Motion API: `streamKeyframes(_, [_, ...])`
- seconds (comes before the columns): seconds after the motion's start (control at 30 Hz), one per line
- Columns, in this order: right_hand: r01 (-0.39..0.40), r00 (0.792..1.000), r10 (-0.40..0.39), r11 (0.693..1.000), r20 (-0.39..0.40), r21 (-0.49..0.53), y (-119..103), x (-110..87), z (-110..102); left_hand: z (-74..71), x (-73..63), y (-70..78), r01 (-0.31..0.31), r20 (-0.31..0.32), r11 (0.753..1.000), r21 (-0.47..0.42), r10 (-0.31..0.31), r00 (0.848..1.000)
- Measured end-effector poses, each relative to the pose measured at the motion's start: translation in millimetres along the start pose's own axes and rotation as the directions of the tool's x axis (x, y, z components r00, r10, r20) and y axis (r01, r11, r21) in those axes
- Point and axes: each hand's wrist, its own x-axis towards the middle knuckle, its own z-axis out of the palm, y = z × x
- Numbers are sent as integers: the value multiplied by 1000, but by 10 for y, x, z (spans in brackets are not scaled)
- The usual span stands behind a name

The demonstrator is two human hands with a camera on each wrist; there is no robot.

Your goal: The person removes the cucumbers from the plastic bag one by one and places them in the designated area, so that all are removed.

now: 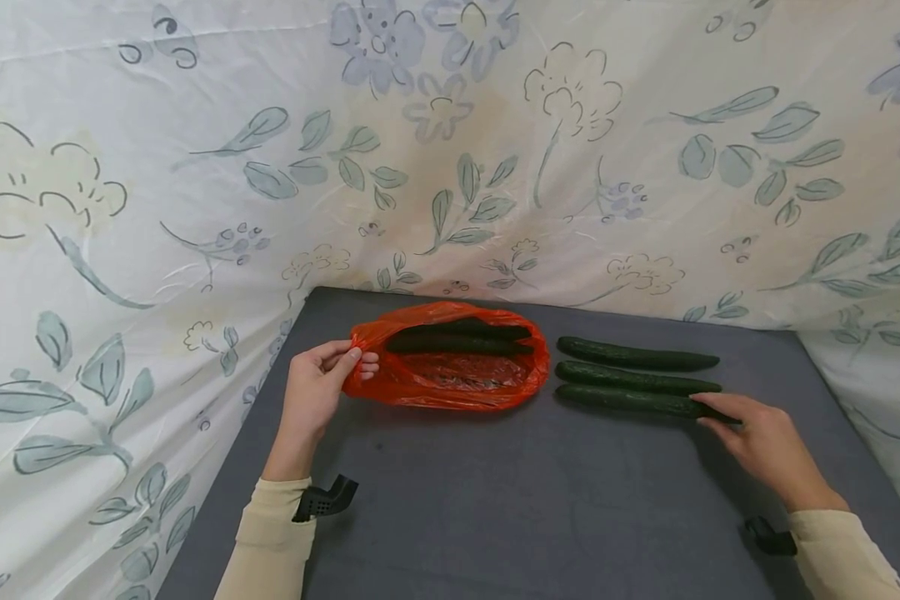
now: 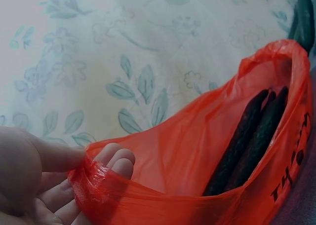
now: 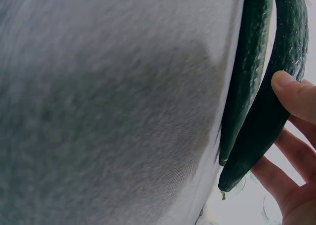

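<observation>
My left hand (image 1: 321, 379) pinches the left edge of a red plastic bag (image 1: 465, 400), whose mouth gapes toward me. Inside the bag lie dark green cucumbers (image 1: 457, 343), side by side along its back; the left wrist view shows their tips and black writing on the bag. To the right of the bag, three more cucumbers lie in a row: a far one (image 1: 637, 354), a middle one (image 1: 637, 377) and a near one (image 1: 630, 401). The right hand (image 1: 765, 437) grips the near cucumber (image 3: 261, 126) by its right end, thumb on one side and fingers on the other.
Everything lies on a dark grey table (image 1: 525, 492). A white cloth (image 1: 450, 167) with a flower and leaf print hangs behind the table and along both sides. Black wrist mounts (image 1: 326, 500) sit at both sleeves.
</observation>
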Motion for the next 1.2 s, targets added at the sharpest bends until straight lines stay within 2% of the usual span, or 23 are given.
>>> streamKeyframes(0.23, [-8,999,8,1000,34,-15,79,-40,43,-1,-5,7,-5,3,1000,-2,5,1000])
streamKeyframes(0.47, [-25,995,29,999,100,-41,94,-30,85,3,-7,14,0,-1,1000,0,0,1000])
streamKeyframes(1.2, [-71,986,80,995,147,-68,34,-15,114,-2,11,10,1,-2,1000,-5,-1,1000])
